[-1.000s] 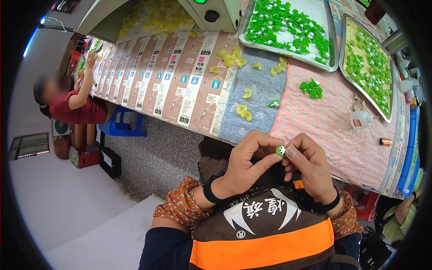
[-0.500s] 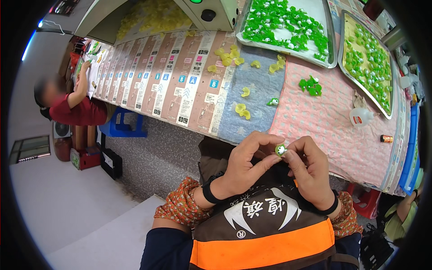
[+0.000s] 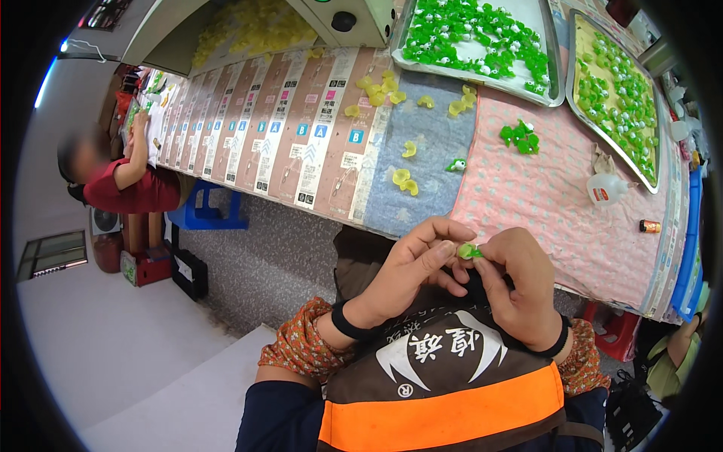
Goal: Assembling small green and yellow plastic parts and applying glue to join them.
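The fingers [image 3: 444,256] of the left hand [image 3: 410,271] and those of the right hand [image 3: 520,286] are pinched together on one small green plastic piece [image 3: 468,251], held between both sets of fingertips above the person's lap, just short of the near edge of the tabletop [image 3: 557,203]. Both hands are curled closed round it; only a sliver of the piece shows.

The long tabletop runs away to the upper left. Its near part is covered by a pink patterned cloth [image 3: 550,188] with a grey-blue cloth [image 3: 425,169] beside it, and farther along lies a row of brown printed cards [image 3: 301,120]. Two metal trays stand at the far side: one tray [image 3: 553,83] holds many green pieces on white, the other tray [image 3: 580,113], further right, holds green pieces on yellow. A small heap of green pieces [image 3: 520,137] lies on the pink cloth, well apart from the hands. Loose yellow pieces [image 3: 403,179] are scattered over the grey-blue cloth, with a single green piece [image 3: 456,164] near them. A small white bottle [image 3: 606,188] lies on its side on the pink cloth, and a small orange-capped tube [image 3: 649,225] rests just beyond it. At the far left another person in a red shirt [image 3: 128,184] leans on the tabletop beside a blue stool [image 3: 207,215].
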The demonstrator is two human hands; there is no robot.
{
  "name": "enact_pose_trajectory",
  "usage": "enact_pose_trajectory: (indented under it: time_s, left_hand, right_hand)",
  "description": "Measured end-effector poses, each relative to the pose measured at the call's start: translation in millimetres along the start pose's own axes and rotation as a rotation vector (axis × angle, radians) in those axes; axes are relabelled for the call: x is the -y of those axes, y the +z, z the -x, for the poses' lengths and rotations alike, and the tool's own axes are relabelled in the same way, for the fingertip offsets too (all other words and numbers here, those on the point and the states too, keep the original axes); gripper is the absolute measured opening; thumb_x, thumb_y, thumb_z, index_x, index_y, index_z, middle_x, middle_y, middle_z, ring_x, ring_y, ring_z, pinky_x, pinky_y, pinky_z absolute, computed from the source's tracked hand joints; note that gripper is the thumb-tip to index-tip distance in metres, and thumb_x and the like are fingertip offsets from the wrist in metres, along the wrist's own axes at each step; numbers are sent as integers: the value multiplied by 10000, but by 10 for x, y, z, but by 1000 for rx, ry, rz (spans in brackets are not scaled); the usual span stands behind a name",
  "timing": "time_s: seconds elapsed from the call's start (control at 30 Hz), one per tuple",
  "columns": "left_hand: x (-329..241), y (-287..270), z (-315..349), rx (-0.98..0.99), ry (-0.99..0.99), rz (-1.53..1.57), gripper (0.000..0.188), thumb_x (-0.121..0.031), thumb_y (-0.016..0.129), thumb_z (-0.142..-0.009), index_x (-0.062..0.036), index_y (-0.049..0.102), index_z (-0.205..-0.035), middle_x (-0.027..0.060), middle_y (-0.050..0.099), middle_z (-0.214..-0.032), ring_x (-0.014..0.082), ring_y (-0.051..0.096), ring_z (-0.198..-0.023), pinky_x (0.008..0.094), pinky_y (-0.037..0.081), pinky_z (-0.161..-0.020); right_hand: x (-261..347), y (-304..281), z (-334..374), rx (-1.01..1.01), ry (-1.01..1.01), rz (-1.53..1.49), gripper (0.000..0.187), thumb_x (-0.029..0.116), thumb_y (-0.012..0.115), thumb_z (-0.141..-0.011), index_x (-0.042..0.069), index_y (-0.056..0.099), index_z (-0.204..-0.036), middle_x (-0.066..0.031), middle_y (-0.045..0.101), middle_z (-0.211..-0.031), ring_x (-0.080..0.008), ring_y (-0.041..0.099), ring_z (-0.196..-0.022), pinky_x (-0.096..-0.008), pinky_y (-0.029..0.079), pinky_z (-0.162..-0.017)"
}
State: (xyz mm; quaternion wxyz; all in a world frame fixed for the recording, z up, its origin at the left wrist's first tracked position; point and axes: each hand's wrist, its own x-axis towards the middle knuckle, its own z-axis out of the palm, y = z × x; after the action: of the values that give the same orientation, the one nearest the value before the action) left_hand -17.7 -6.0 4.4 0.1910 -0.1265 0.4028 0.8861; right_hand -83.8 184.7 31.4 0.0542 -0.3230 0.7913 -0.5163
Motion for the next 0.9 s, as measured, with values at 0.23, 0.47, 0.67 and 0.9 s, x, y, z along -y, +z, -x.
enact_pose_trajectory:
  time_s: [0.23, 0.47, 0.67, 0.9]
  left_hand:
    - [7, -35, -10, 52, -1, -68, 248, -125, 556, -1022, -26, 505, -1243, 74, 605, -1079, 132, 632, -949, 309, 615, -776]
    - [18, -13, 14, 22, 132, -163, 259, -49, 586, -994, -20, 508, -1240, 72, 604, -1121, 142, 633, -1049, 308, 599, -835]
    - [34, -22, 15, 20, 152, -210, 273, -38, 587, -993, -13, 509, -1253, 77, 604, -1137, 143, 632, -1057, 309, 593, -850]
    - [72, -11, 5, 7, 166, -237, 279, -35, 586, -995, 6, 510, -1260, 86, 601, -1158, 146, 631, -1051, 308, 588, -847]
  right_hand:
    - [-51, 12, 13, -9, -203, 142, 272, -61, 708, -756, 21, 632, -1005, -131, 621, -904, -312, 616, -751, -379, 491, -615]
    - [-52, 12, 1, -11, -76, -22, 236, -59, 721, -769, 14, 627, -973, -117, 619, -857, -279, 613, -725, -354, 479, -587]
    - [-35, 15, -11, -25, -51, -60, 202, -78, 716, -783, 9, 628, -942, -97, 604, -812, -234, 580, -650, -326, 443, -547]
    - [-32, 8, 1, -32, -27, -70, 180, -72, 718, -791, 2, 625, -926, -97, 603, -802, -234, 582, -642, -331, 442, -541]
